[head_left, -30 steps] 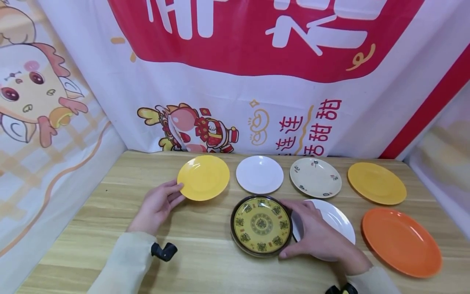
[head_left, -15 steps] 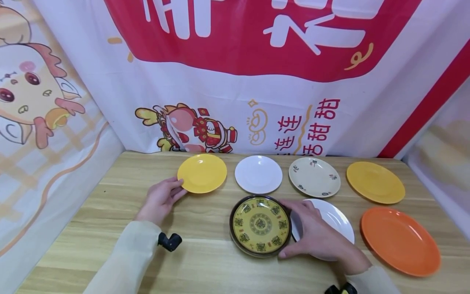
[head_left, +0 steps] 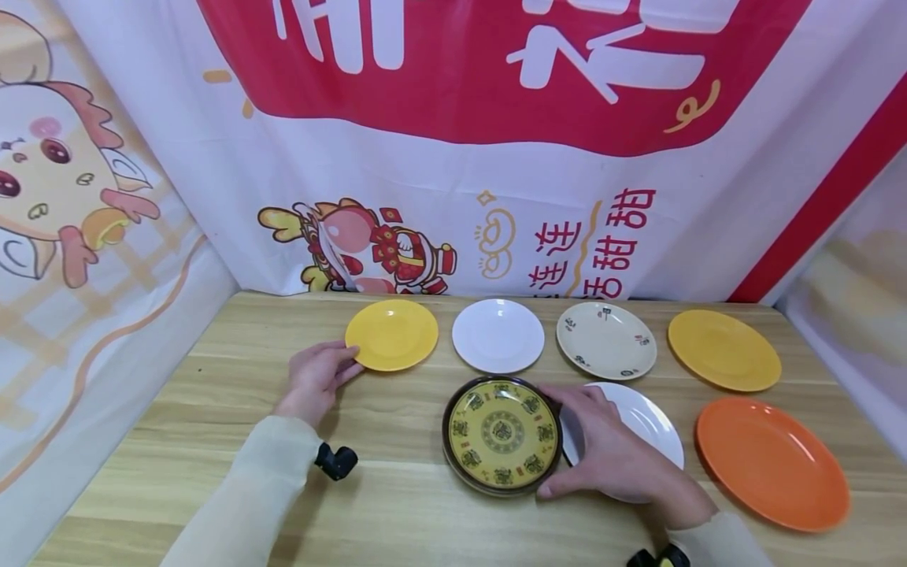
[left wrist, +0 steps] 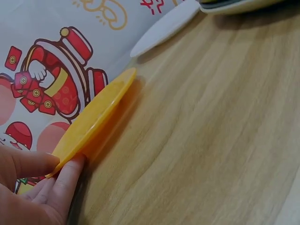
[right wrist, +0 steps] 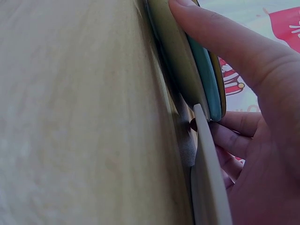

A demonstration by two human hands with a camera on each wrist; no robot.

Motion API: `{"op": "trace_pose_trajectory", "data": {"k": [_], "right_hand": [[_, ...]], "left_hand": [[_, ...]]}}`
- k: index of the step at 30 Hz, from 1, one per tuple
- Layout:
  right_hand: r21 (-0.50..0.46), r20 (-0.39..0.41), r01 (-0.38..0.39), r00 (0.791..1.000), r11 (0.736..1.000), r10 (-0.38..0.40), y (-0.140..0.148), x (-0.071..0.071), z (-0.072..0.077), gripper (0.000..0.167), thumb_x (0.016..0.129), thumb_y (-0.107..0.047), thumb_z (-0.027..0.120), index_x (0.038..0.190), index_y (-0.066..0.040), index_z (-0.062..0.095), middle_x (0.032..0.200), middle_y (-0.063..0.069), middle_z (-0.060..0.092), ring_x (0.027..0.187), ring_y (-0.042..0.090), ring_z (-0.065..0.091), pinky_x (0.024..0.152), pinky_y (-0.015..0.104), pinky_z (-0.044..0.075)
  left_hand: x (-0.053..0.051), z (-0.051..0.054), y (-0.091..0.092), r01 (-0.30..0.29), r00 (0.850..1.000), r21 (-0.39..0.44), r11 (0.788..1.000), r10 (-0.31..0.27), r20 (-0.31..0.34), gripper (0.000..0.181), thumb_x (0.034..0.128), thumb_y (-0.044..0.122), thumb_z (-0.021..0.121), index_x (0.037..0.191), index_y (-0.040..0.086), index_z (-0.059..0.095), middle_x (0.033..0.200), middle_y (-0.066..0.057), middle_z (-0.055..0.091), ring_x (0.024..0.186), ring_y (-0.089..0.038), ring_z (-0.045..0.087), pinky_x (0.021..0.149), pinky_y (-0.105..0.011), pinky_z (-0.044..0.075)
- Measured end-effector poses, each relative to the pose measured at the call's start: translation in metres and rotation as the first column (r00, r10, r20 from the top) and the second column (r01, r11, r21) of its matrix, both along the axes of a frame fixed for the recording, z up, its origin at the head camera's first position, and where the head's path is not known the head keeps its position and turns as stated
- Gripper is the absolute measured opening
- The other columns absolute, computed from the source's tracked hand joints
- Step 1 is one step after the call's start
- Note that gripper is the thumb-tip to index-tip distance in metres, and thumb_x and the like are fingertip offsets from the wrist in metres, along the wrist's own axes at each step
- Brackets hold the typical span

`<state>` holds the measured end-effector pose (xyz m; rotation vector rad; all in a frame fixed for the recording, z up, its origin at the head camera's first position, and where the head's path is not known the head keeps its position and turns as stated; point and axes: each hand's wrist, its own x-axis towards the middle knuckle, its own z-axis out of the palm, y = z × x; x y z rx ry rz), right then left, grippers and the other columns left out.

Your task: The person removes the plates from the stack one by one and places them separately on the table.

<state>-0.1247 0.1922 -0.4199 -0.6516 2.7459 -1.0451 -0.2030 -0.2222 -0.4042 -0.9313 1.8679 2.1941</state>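
My left hand (head_left: 316,376) pinches the near-left rim of a small yellow plate (head_left: 392,335) at the back left of the table. In the left wrist view the thumb lies on top of that rim and the fingers are beneath it. My right hand (head_left: 602,449) holds the right side of a small stack of plates; on top is a yellow-green patterned plate (head_left: 501,431) with a dark brown rim. From the right wrist view, a teal plate (right wrist: 205,75) shows in the stack, and the thumb and fingers span its edge. A white plate (head_left: 652,421) lies partly hidden under the right hand.
Along the back of the wooden table (head_left: 397,504) lie a white plate (head_left: 498,336), a cream plate (head_left: 606,341) with small motifs and a darker yellow plate (head_left: 724,350). An orange plate (head_left: 772,463) is at the right. A printed cloth (head_left: 425,173) hangs behind.
The left hand has moved the small yellow plate slightly toward the back and lower to the table. The right hand and the plate stack have stayed in place.
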Motion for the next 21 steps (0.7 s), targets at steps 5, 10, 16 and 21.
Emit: {"op": "trace_pose_trajectory", "data": {"k": [5, 10, 16, 21], "right_hand": [[-0.001, -0.002, -0.002, 1.0, 1.0, 0.002, 0.0001, 0.0001, 0.0001, 0.125, 0.053, -0.067, 0.1, 0.161, -0.036, 0.046, 0.154, -0.013, 0.057, 0.137, 0.018, 0.04, 0.115, 0.055, 0.043], [0.001, 0.0, 0.0, 1.0, 1.0, 0.0, 0.0002, -0.0003, 0.0001, 0.125, 0.053, -0.068, 0.1, 0.161, -0.037, 0.046, 0.153, -0.013, 0.057, 0.136, 0.017, 0.04, 0.114, 0.054, 0.043], [0.002, 0.004, 0.003, 1.0, 1.0, -0.003, 0.0003, 0.0002, 0.001, 0.125, 0.053, -0.067, 0.1, 0.161, -0.038, 0.046, 0.153, -0.012, 0.057, 0.137, 0.018, 0.04, 0.115, 0.055, 0.043], [0.0, 0.008, 0.003, 1.0, 1.0, -0.003, 0.0001, 0.0007, 0.001, 0.124, 0.053, -0.066, 0.101, 0.161, -0.038, 0.046, 0.152, -0.012, 0.057, 0.136, 0.018, 0.04, 0.115, 0.056, 0.044]], "left_hand": [[-0.0019, 0.0015, -0.0001, 0.008, 1.0, -0.103, 0.995, -0.006, 0.026, 0.055, 0.1051, 0.011, 0.07, 0.156, 0.005, 0.052, 0.16, -0.016, 0.055, 0.118, -0.017, 0.072, 0.098, -0.023, 0.064], [-0.0044, 0.0017, -0.0019, 0.037, 0.999, -0.228, 0.973, -0.03, 0.035, 0.049, 0.1053, 0.018, 0.071, 0.151, 0.006, 0.058, 0.149, -0.015, 0.061, 0.1, -0.012, 0.074, 0.092, -0.023, 0.066], [-0.0044, 0.0024, -0.0003, 0.047, 0.999, -0.325, 0.945, -0.044, 0.017, 0.044, 0.1049, 0.018, 0.072, 0.146, 0.004, 0.063, 0.14, -0.017, 0.066, 0.086, -0.007, 0.075, 0.085, -0.022, 0.067], [-0.004, 0.0016, 0.0002, 0.055, 0.998, -0.367, 0.929, -0.052, 0.019, 0.042, 0.1044, 0.018, 0.072, 0.143, 0.002, 0.064, 0.133, -0.019, 0.07, 0.078, -0.006, 0.076, 0.081, -0.023, 0.068]]}}
